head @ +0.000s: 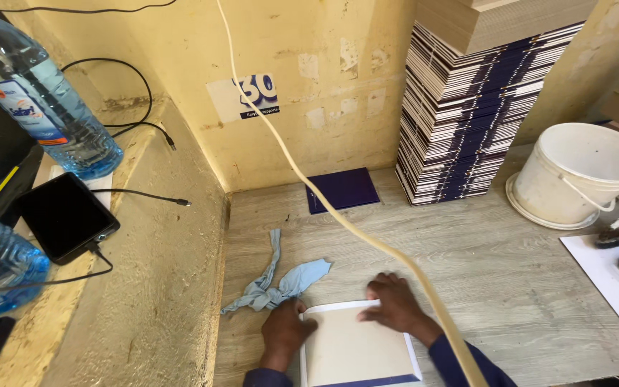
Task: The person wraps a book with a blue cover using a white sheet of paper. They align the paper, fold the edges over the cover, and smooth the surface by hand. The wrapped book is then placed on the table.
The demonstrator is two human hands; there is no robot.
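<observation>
- Flat square board panel, cream face with a white paper margin and a dark blue strip along its near edge [356, 350], lies at the near edge of the grey wood-grain tabletop [510, 279], partly cut off by the bottom of the view.
- Left hand [284, 331] rests on the panel's upper left corner, fingers curled down against the white margin; it presses rather than grips, nothing enclosed.
- Right hand [395, 304] lies flat across the upper right edge, fingers spread and nearly straight, palm down on the board; it holds nothing.
- Judgement on handling: panel looks stiff, thin and light, likely greyboard over wrapping paper. It should slide easily on the smooth top, so flat pressure suits it. To lift, take it by opposite edges; the paper margin looks easily creased.
- Knotted pale blue cloth rag [277, 287] lies just beside the left hand, touching or nearly touching the panel corner; cannot tell which.
- Loose dark blue square cover [342, 189] lies against the yellow wall, well apart from the hands.
- Tall stack of blue-and-white covers [467, 122] stands in the right rear; white plastic bucket [578, 175] beside it.
- Cream cord [338, 215] hangs diagonally across the view, in front of the right forearm.
</observation>
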